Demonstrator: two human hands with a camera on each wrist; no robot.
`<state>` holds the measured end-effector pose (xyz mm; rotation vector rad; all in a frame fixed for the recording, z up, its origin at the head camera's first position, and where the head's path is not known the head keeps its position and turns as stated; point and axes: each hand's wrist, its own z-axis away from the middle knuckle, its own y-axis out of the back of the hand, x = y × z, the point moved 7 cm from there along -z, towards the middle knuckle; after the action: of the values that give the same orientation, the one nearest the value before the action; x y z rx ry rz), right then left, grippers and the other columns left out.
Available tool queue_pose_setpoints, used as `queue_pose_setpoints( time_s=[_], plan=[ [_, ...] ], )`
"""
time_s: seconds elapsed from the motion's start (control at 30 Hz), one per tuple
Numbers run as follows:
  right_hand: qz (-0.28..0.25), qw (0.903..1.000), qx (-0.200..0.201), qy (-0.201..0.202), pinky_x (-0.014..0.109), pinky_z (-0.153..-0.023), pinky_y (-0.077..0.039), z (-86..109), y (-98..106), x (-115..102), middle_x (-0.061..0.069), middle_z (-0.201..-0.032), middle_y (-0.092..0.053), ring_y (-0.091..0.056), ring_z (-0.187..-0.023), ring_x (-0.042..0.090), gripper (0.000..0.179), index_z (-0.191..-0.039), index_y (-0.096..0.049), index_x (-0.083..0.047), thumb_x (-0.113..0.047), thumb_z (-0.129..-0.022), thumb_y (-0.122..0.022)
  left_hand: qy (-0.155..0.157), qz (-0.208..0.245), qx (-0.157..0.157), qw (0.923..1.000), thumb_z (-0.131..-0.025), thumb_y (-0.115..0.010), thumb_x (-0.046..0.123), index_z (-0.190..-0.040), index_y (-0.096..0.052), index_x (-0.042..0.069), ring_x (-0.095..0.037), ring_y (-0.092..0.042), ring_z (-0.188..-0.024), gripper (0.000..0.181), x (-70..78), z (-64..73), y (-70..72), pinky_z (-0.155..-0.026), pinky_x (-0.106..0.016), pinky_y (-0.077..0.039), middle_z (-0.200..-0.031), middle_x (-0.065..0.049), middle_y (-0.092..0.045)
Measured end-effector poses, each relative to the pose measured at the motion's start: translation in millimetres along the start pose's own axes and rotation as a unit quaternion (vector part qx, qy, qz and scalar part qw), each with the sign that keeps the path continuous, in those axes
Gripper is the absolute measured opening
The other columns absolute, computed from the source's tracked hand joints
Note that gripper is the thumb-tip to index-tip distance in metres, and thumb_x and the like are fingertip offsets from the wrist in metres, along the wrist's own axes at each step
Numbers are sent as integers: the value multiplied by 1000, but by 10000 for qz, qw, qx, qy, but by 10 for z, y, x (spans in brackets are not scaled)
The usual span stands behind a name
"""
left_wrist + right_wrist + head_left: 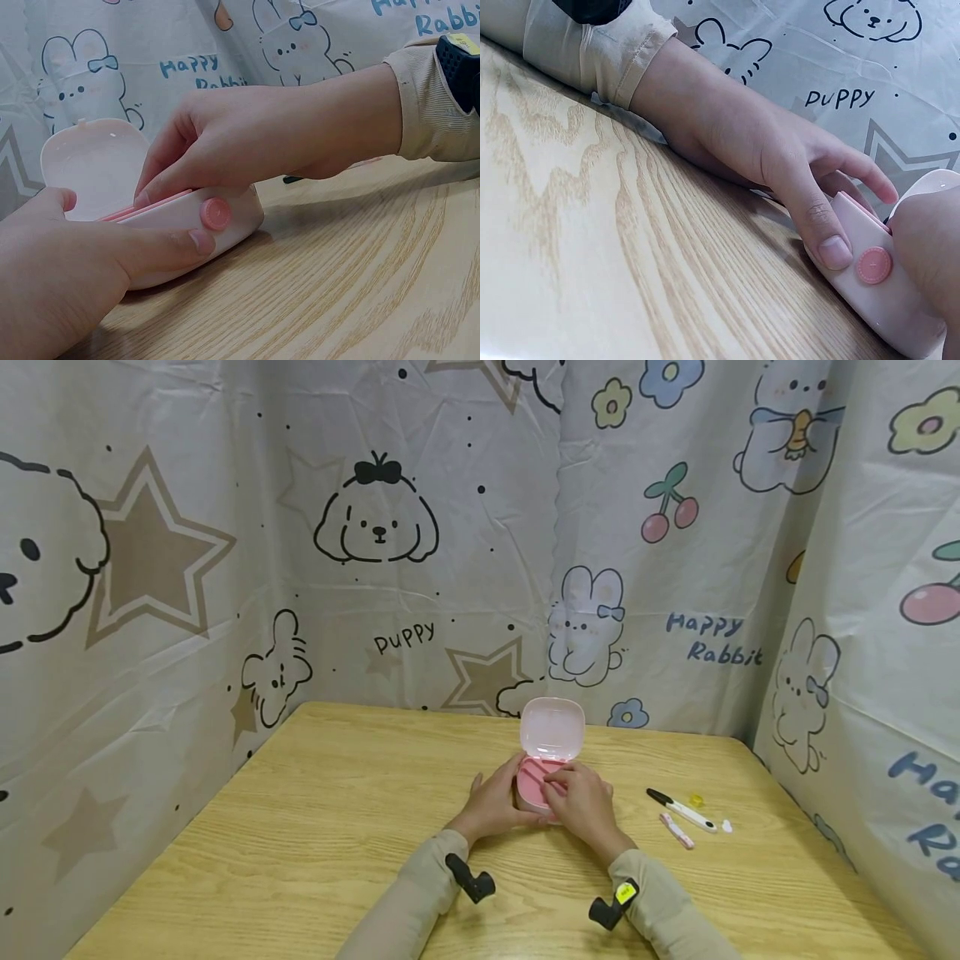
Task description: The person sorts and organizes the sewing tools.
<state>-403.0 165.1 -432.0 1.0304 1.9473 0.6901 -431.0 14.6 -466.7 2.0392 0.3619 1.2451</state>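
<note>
A small pink and white box point(531, 782) stands on the table with its hinged lid point(552, 728) raised at the back. Its inside is pink, and a round pink button point(215, 214) sits on the front wall. My left hand point(492, 804) grips the box from the left, thumb along the front wall below the rim. From the right, my right hand point(585, 803) reaches over the rim, its thumb and fingers close together inside the box. Whether those fingertips pinch anything is hidden by the hand and the box wall.
Right of the box lie a black-and-white pen point(681, 810), a short pink-and-white stick point(677, 831), a small yellow thing point(697, 800) and a small white piece point(726, 827). A printed curtain point(465, 543) stands behind the wooden table point(375, 777).
</note>
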Motion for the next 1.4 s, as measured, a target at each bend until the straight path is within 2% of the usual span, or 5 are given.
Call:
queue_pose_setpoints(
  time_s=[0.4,0.7,0.93,1.2,1.4],
  plan=[
    [-50,10000,-9,-75,61,-89,-42,-3,49,19,7,-110,-71,-65,-105,31,19,-105,-82,-12,-26,-92,-78,-33,-8,38,10000,-75,-90,55,-164,-27,13,-25,-36,-149,117,-2,8,13,-117,-71,-7,-164,-6,-38],
    [-199,9993,308,-35,64,-93,-40,48,275,153,13,-115,-71,-64,-113,38,21,-110,-80,-9,-23,-94,-75,-111,-22,64,9999,-74,-89,61,-165,-27,18,-23,-36,-148,118,0,-16,-10,-116,-71,-7,-164,-1,-37],
    [-137,9987,496,14,61,-90,-41,115,463,311,13,-113,-70,-64,-110,38,23,-111,-79,-5,-22,-96,-75,-268,190,72,9994,-74,-88,61,-164,-28,21,-22,-35,-149,115,23,-22,10,-114,-76,-6,-163,2,-38],
    [39,9979,651,18,61,-85,-41,250,652,517,13,-112,-70,-65,-108,38,22,-112,-77,-5,-19,-95,-75,-330,476,109,9983,-73,-92,53,-163,-31,17,-23,-37,-148,114,61,-9,35,-113,-77,-4,-159,-2,-45],
    [148,9963,843,28,61,-82,-42,385,817,656,12,-108,-70,-65,-102,37,20,-110,-78,-6,-17,-93,-77,-233,397,54,9989,-73,-93,51,-164,-27,15,-25,-35,-149,118,49,-4,29,-115,-74,-4,-162,-3,-41]
  ],
)
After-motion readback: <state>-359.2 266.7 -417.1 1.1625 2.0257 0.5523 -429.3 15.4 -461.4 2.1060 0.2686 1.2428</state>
